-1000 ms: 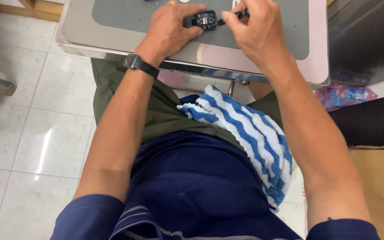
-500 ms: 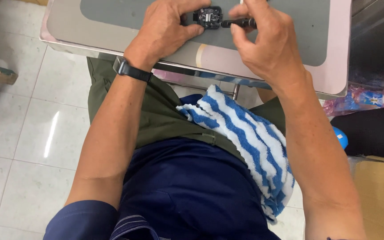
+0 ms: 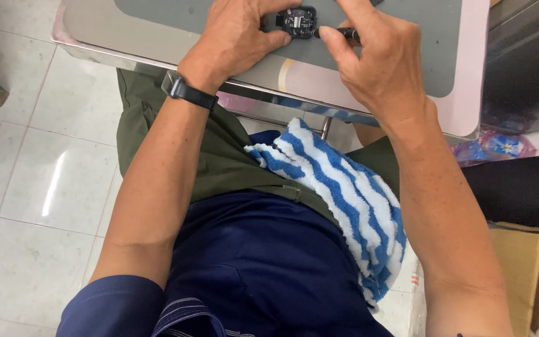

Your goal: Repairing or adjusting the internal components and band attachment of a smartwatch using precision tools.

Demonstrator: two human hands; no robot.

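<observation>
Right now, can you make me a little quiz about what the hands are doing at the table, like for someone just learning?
1. True or false: the left hand holds the small black device on the grey mat.
2. Which hand grips the thin dark tool? A) left B) right C) neither
3. Fill in: the cloth lying on the person's lap has blue and white ____.

Key:
1. True.
2. B, the right hand pinches the tool, its tip at the device's side.
3. Stripes: the striped towel lies over the right thigh.
</observation>
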